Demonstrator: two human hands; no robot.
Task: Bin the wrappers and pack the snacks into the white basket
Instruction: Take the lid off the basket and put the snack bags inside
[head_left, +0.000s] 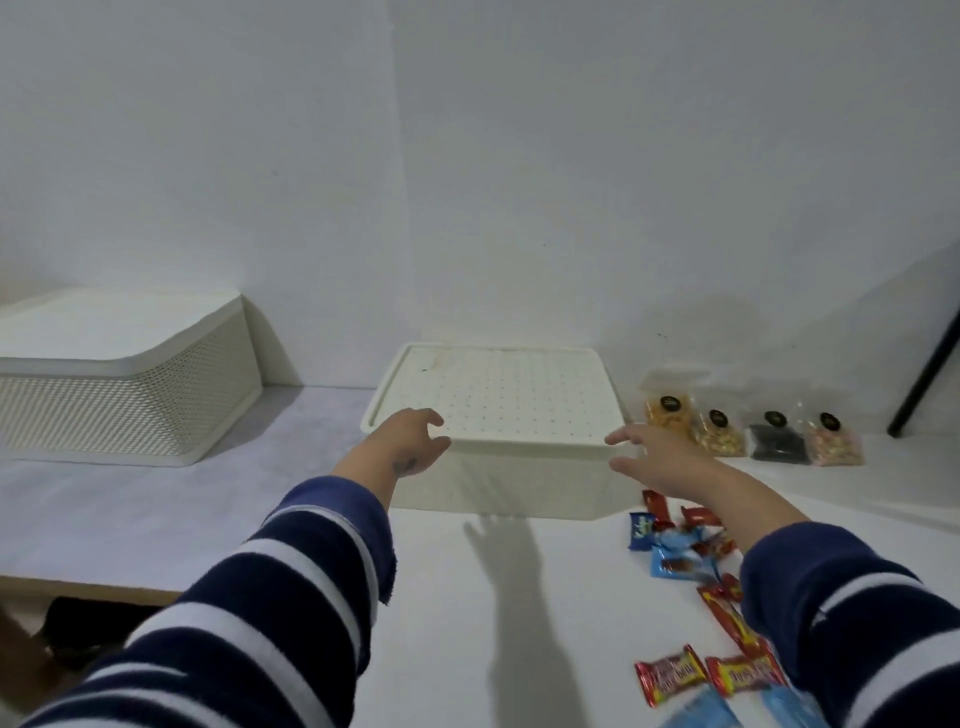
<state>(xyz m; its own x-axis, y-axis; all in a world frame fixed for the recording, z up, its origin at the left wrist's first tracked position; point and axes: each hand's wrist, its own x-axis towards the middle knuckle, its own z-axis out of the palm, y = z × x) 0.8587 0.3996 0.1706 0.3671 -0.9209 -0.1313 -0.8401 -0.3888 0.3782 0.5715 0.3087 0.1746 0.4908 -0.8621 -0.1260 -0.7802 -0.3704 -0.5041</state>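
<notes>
We are finding the white basket (519, 480) at the centre of the frame, standing on the table (156, 509) with its perforated lid (498, 400) still seated on top. We are noting the left hand (415, 441) reaching to the lid's near left edge and the right hand (654, 457) to its near right corner; both are spread and relaxed, grasping nothing, and we cannot tell whether the fingertips are touching. We are judging the lid to be light, stiff plastic, best lifted by its overhanging rim on opposite sides. The wrapped snacks (675, 545) are lying at lower right, and four clear packets (748, 434) are standing along the wall at right. A second basket (130, 405) is sitting at left.
</notes>
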